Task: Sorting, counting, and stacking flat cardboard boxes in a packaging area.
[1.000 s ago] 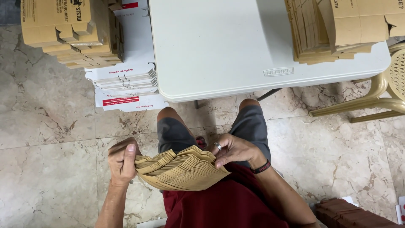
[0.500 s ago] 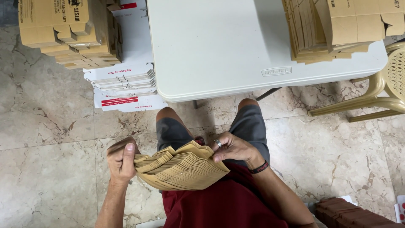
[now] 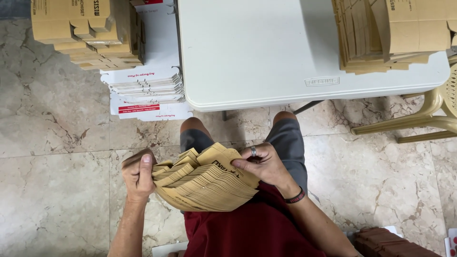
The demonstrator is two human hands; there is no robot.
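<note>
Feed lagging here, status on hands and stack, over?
Left hand and right hand gripping fanned stack of flat brown cartons over lap. Nothing in the way.

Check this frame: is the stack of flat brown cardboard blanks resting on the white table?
No, the stack of cardboard blanks is held over the lap between the left hand and right hand, short of the white table.

Right-hand cardboard stack (image 3: 400, 33) cut off by top edge; plastic chair (image 3: 428, 114) cropped at right.
</note>
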